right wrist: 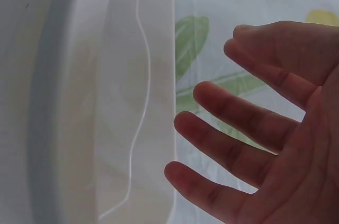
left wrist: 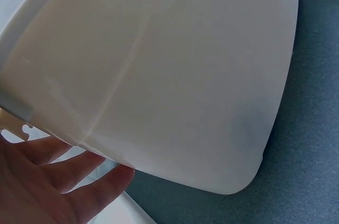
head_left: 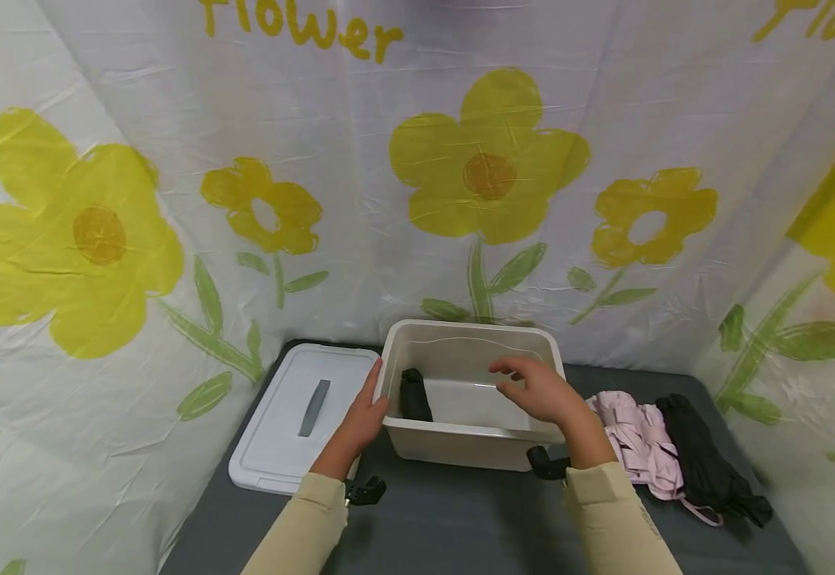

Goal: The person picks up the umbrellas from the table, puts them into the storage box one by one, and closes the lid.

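Note:
A cream plastic storage bin (head_left: 461,447) stands before me on the dark surface. At its left rim, my left hand (head_left: 362,415) holds the side, fingers along the outer wall and thumb at the front corner. In the left wrist view, the fingertips (left wrist: 124,173) touch the bin's edge. My right hand (head_left: 532,391) is held over the right part of the bin, fingers spread and loosely bent; the right wrist view shows nothing in its palm. Inside the bin, against the left wall, lies a black rolled fabric bundle (head_left: 415,397).
A white lid (head_left: 274,431) with a grey handle lies left of the bin. To the right are a pink folded fabric bundle (head_left: 636,443) and a black fabric bundle (head_left: 712,459). A flower-printed curtain (head_left: 360,239) hangs close behind the dark table (head_left: 446,519).

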